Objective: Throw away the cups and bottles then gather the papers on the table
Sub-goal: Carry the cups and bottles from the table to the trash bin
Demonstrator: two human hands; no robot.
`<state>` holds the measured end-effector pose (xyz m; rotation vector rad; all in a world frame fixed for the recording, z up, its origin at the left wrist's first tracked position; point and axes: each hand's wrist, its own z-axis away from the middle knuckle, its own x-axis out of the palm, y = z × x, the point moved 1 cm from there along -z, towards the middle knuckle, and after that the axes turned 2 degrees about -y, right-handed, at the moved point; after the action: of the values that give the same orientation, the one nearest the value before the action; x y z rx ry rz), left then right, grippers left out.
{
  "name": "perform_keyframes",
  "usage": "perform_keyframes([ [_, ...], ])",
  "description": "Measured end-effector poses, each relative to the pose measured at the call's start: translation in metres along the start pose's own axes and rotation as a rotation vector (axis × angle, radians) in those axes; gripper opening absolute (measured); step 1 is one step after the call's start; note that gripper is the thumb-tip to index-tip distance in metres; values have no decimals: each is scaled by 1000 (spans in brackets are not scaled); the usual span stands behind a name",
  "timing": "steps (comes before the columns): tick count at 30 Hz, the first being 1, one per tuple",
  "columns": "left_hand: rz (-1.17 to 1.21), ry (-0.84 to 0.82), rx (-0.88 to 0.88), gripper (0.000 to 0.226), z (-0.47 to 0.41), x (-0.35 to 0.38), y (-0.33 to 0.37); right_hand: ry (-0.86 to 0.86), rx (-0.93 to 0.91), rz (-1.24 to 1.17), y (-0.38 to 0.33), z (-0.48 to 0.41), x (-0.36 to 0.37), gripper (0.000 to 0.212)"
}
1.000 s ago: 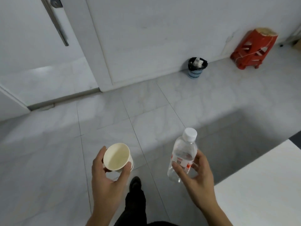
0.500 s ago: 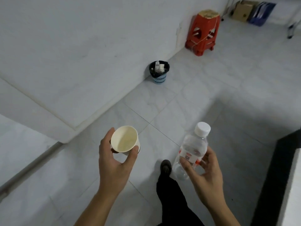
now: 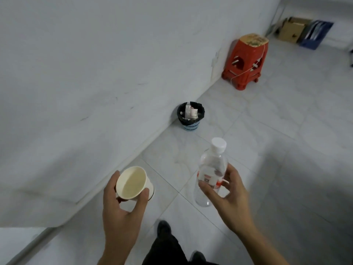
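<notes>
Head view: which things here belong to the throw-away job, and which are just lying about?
Part of the job:
paper cup, held in the left hand
water bottle, held in the right hand
waste bin by the wall, with rubbish in it

Just lying about:
red stool
cardboard box
blue file holder

Left grip [image 3: 122,207] curled round cup [image 3: 133,183], right grip [image 3: 229,197] pinching bottle [image 3: 212,163] — forearms [image 3: 267,245] outstretched

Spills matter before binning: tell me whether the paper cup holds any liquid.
Empty: the paper cup, tilted toward the camera in the left hand, shows only a bare inside.
</notes>
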<state>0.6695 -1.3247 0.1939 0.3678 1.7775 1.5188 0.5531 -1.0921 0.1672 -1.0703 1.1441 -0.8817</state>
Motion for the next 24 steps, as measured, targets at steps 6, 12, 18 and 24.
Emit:
perform_keyframes([
  [6,37,-45,-39,76,-170,61,-24,18,11,39,-6,-161,67,76],
  [12,28,-232,69,75,-348,120,22,171,72,25,-40,-291,89,79],
  [18,-29,-406,125,76,-488,214,69,374,164,-35,-39,-407,78,73],
  [24,-58,-472,56,74,-578,334,73,411,290,-82,-8,-534,58,75],
])
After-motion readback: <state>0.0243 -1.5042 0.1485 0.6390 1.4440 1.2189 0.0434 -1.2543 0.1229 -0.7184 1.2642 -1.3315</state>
